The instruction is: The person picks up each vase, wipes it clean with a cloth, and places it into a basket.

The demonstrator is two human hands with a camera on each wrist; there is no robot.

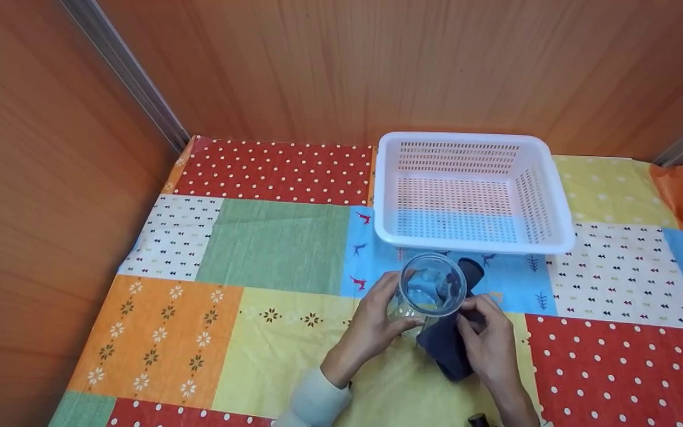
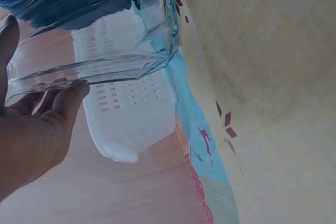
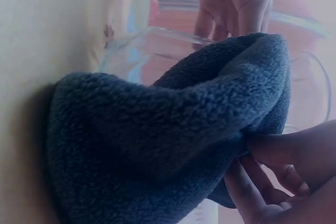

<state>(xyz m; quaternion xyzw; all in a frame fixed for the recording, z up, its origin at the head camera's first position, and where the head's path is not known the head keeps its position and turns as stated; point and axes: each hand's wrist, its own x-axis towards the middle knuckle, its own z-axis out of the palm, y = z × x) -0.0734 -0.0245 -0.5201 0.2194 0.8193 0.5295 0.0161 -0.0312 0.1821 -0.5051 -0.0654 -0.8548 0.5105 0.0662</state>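
Observation:
A clear glass jar [image 1: 432, 284] stands upright near the front middle of the table, its round mouth facing up. My left hand [image 1: 374, 320] grips the jar's left side, with the thumb at the front; the left wrist view also shows the fingers against the glass [image 2: 105, 69]. A dark blue-grey fuzzy cloth [image 3: 157, 140] hangs at the jar's right side. My right hand [image 1: 490, 338] pinches this cloth [image 1: 448, 350] between thumb and fingers, close to the jar's rim. Part of the cloth shows behind the jar.
A white perforated plastic basket [image 1: 472, 242] sits just beyond the jar, near the wooden back wall [image 1: 318, 71]. A patchwork-print tablecloth [image 1: 282, 243] covers the table. At the bottom edge, near the right wrist, a small black object [image 1: 478, 420] is partly visible.

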